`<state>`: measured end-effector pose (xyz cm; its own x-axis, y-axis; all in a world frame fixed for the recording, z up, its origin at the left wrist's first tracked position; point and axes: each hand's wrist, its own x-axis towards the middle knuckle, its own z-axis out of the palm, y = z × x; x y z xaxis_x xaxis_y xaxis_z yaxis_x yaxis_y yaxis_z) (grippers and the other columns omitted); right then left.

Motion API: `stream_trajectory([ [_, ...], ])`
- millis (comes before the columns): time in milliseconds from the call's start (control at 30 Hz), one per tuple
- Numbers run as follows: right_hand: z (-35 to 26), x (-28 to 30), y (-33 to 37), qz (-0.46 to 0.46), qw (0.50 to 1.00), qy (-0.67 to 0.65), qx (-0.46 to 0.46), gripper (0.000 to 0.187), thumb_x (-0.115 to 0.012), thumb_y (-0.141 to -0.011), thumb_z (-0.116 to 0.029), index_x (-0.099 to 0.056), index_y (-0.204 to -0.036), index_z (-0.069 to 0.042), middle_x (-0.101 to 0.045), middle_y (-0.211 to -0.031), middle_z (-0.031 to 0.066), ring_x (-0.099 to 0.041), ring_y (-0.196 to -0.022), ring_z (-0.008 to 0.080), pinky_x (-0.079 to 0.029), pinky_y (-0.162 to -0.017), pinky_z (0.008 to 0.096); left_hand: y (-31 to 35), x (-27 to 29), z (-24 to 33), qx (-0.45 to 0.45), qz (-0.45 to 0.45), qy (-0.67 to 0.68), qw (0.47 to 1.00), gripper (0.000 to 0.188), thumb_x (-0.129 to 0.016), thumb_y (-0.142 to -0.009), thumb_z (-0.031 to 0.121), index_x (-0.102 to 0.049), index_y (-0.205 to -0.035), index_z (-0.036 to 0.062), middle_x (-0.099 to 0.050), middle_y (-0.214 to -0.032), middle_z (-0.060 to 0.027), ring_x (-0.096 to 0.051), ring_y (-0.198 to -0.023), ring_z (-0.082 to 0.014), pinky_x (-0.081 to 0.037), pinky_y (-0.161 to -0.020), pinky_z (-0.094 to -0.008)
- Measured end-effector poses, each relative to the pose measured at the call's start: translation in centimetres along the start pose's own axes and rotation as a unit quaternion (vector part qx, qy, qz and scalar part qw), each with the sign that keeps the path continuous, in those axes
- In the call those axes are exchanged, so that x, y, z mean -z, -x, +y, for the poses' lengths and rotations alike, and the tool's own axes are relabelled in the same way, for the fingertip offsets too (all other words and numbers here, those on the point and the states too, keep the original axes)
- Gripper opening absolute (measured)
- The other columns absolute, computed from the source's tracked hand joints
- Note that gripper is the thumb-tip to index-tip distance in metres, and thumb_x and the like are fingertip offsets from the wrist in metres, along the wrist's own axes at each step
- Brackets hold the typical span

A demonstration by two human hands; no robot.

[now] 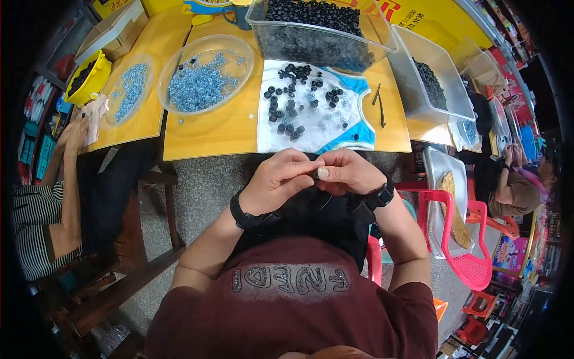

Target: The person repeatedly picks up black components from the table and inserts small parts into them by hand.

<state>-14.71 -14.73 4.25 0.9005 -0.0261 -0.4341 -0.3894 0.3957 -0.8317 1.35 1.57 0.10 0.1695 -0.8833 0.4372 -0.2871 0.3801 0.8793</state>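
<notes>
My left hand (281, 180) and my right hand (348, 172) meet just off the table's near edge, above my lap. Both are closed, their fingertips pinched together around a small dark piece (316, 176), mostly covered by the fingers. Beyond them lies a white cloth (278, 134) with blue trim. Scattered over it are several small round black pieces (291, 128) and some clear pale-blue bits (329, 110). A shallow round tray (167, 99) to the left holds a heap of small clear-blue pieces (197, 90).
A clear bin (382, 45) full of black pieces stands behind the cloth; another bin (445, 107) is at its right. Two dark thin sticks (381, 110) lie beside the cloth. A co-worker's hands (73, 136) are at the left, near a yellow basket (95, 84). A pink chair (469, 269) stands right.
</notes>
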Motion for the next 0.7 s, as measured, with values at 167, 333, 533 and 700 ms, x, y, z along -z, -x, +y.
stream_trajectory([
  [167, 0.3, -0.1, 0.0, -0.006, 1.000, -0.015, -0.005, 0.028, -0.070, -0.094, -0.033, -0.066, -0.097, -0.005, -0.064, -0.076, 0.0007, -0.043, -0.050, 0.0040, -0.029, -0.044, 0.0192, 0.2, -0.1, 0.0, 0.006, 0.008, 0.004, 1.000, 0.025, -0.073, -0.091, 0.014, -0.070, -0.113, 0.0021, -0.063, -0.105, -0.0061, -0.060, -0.073, -0.0113, -0.049, -0.062, -0.0237],
  [333, -0.6, -1.0, 0.1, 0.079, 0.994, 0.068, 0.019, 0.030, -0.069, -0.095, -0.035, -0.071, -0.093, -0.006, -0.065, -0.075, -0.0007, -0.048, -0.056, 0.0035, -0.036, -0.049, 0.0199, -0.1, -0.4, 0.1, 0.018, 0.057, 0.010, 0.998, 0.024, -0.076, -0.085, 0.008, -0.070, -0.108, 0.0026, -0.064, -0.100, -0.0055, -0.062, -0.080, -0.0130, -0.050, -0.066, -0.0243],
  [533, -0.8, 2.8, -1.1, 0.342, 0.743, 0.508, 0.271, 0.017, -0.068, -0.093, -0.018, -0.071, -0.102, -0.004, -0.069, -0.087, 0.0133, -0.066, -0.077, 0.0276, -0.052, -0.068, 0.0376, -0.2, -0.4, 0.8, 0.065, 0.080, 0.007, 0.995, 0.026, -0.081, -0.080, 0.010, -0.071, -0.104, 0.0050, -0.063, -0.096, -0.0031, -0.058, -0.073, -0.0086, -0.048, -0.063, -0.0218],
  [700, -0.7, 5.2, -1.8, 0.376, 0.636, 0.620, 0.262, 0.011, -0.069, -0.088, -0.014, -0.073, -0.095, -0.008, -0.065, -0.089, 0.0135, -0.065, -0.085, 0.0343, -0.053, -0.072, 0.0422, -0.2, -0.4, 0.6, 0.059, 0.098, 0.010, 0.993, 0.027, -0.083, -0.078, 0.012, -0.071, -0.102, 0.0055, -0.064, -0.094, -0.0035, -0.058, -0.070, -0.0089, -0.047, -0.061, -0.0215],
])
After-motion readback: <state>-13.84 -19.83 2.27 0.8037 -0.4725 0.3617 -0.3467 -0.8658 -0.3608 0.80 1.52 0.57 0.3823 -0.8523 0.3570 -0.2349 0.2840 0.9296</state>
